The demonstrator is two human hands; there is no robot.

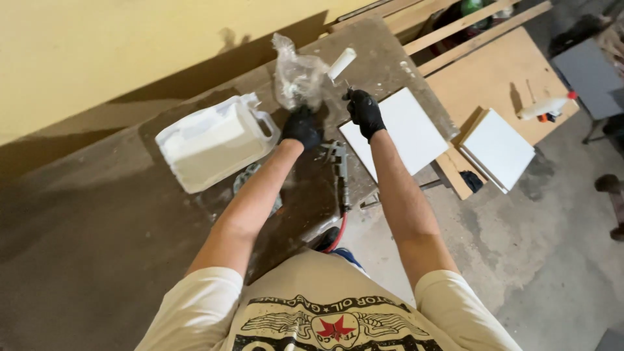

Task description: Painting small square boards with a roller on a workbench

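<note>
Standing over a dark, paint-stained worktable (195,214), the person works with both hands in black gloves near the upper centre of the frame. The left hand (301,127) is closed around the bottom of a crumpled clear plastic bag (298,77), which rises above the fist. The right hand (364,112) has its fingers curled shut on the thin handle of a small white paint roller (341,63) — the roller head points up and to the right, just beside the top of the bag.

Just left of the left hand lies a large white plastic jug (211,144) on its side, its handle toward the glove; any label on it is too pale to make out. Directly below the hands, between the forearms, a metal spray gun (339,170) rests on the table, with a red hose (337,235) curling off the near edge.

Right of the right hand lies a square white panel (406,133) partly over the table edge. Farther right, a second white panel (497,148) lies on a bare wooden board (500,75) — a white spray bottle (546,107) with an orange trigger lies beyond it. A yellow wall (117,52) fills the upper left.
</note>
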